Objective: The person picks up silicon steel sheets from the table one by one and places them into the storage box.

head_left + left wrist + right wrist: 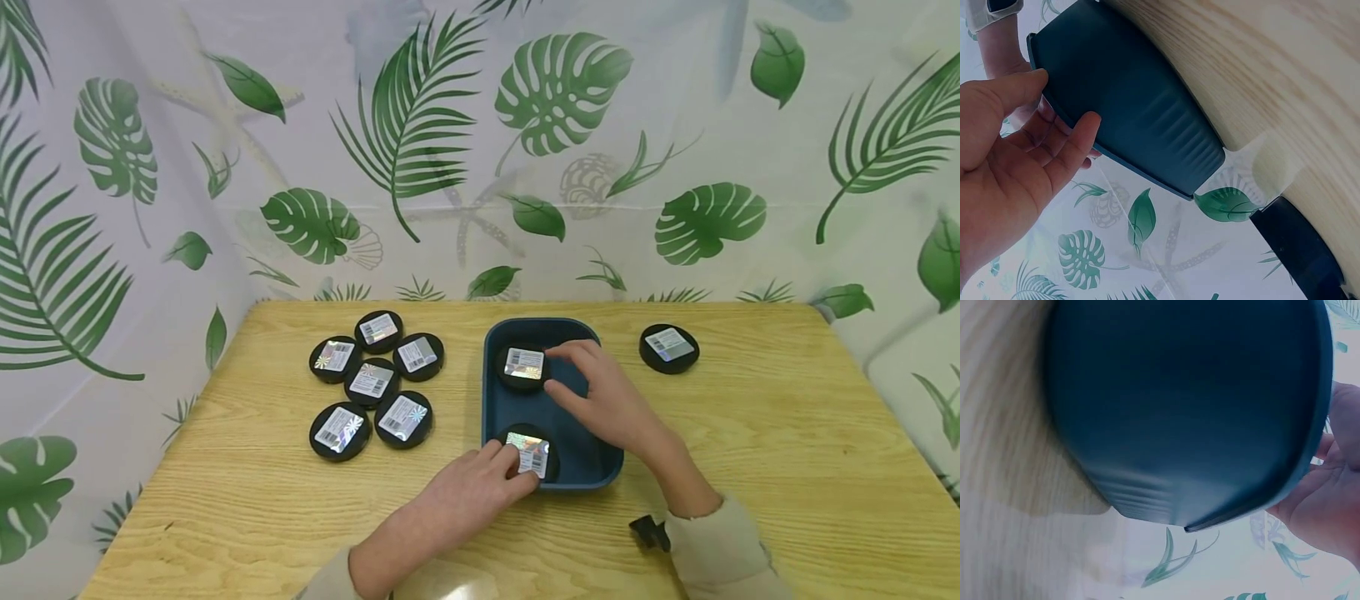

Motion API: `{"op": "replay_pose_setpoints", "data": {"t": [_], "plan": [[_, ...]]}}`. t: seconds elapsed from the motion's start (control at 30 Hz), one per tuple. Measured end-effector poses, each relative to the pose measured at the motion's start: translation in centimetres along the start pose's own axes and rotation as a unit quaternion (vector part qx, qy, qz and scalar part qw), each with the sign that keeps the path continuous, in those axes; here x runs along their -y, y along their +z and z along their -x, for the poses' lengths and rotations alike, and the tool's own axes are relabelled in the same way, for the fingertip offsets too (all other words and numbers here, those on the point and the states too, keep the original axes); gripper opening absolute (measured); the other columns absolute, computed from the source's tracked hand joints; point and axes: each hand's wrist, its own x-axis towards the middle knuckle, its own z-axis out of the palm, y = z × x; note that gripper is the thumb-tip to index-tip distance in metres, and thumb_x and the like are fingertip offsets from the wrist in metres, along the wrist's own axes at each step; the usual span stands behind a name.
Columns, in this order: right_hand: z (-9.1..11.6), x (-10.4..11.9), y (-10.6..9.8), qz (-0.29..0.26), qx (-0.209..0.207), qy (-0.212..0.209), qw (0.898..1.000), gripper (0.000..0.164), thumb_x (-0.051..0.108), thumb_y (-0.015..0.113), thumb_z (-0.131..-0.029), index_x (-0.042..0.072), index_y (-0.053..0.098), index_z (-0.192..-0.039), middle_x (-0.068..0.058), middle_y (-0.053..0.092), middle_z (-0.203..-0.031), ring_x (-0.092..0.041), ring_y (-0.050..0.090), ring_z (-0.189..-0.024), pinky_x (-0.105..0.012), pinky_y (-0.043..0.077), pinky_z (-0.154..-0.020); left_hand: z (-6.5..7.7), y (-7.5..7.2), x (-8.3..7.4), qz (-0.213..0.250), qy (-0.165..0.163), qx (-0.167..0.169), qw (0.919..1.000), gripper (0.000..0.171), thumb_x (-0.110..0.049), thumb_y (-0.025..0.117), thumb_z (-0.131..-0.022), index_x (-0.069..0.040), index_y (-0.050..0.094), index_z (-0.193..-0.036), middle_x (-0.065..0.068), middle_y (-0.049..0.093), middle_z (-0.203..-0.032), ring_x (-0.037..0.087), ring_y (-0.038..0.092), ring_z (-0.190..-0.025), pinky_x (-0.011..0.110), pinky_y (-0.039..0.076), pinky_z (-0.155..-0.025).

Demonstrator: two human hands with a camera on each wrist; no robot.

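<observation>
A dark blue rectangular bin stands on the table with two round black discs in it, each with a silvery label. My right hand reaches over the right rim, thumb and forefinger bent against the right edge of the far disc. At the near left corner, my left hand reaches over the rim and holds the near disc, its fingers covering part of the label. From the left wrist, the left hand shows beside the bin's rim; the bin wall hides the discs.
Several labelled black discs lie grouped left of the bin. One more disc lies to its right. A small black object is beside the right sleeve. A leaf-patterned sheet hangs behind the table.
</observation>
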Motion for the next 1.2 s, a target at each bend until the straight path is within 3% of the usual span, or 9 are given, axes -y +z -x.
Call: {"op": "replay_pose_setpoints", "data": {"t": [0.33, 0.6, 1.2], "plan": [[0.6, 0.2, 0.0, 0.029, 0.007, -0.015, 0.999, 0.042, 0.019, 0.068, -0.095, 0.000, 0.057, -0.131, -0.017, 0.054, -0.130, -0.033, 0.056, -0.118, -0.052, 0.048, -0.096, -0.1, -0.1, 0.0, 0.004, 0.002, 0.007, 1.0000, 0.025, -0.017, 0.062, -0.098, -0.026, 0.063, -0.122, -0.002, 0.057, -0.104, 0.012, 0.050, -0.090, 0.018, 0.046, -0.069], [0.9, -0.1, -0.4, 0.033, 0.014, 0.000, 0.999, 0.040, 0.019, 0.067, -0.096, 0.003, 0.057, -0.131, -0.016, 0.055, -0.128, -0.034, 0.057, -0.117, -0.051, 0.048, -0.095, 0.0, -0.1, -0.1, 0.008, -0.002, 0.008, 0.9999, 0.025, -0.017, 0.063, -0.098, -0.025, 0.063, -0.121, -0.002, 0.057, -0.103, 0.012, 0.050, -0.090, 0.018, 0.047, -0.070], [1.1, -1.4, -1.9, 0.024, 0.003, 0.013, 1.000, 0.040, 0.017, 0.063, -0.098, 0.000, 0.055, -0.133, -0.019, 0.055, -0.132, -0.037, 0.051, -0.126, -0.055, 0.042, -0.101, -0.1, -0.1, -0.2, 0.003, -0.003, 0.003, 1.0000, 0.024, -0.017, 0.062, -0.098, -0.025, 0.063, -0.120, -0.002, 0.056, -0.102, 0.012, 0.049, -0.089, 0.018, 0.045, -0.068]]}}
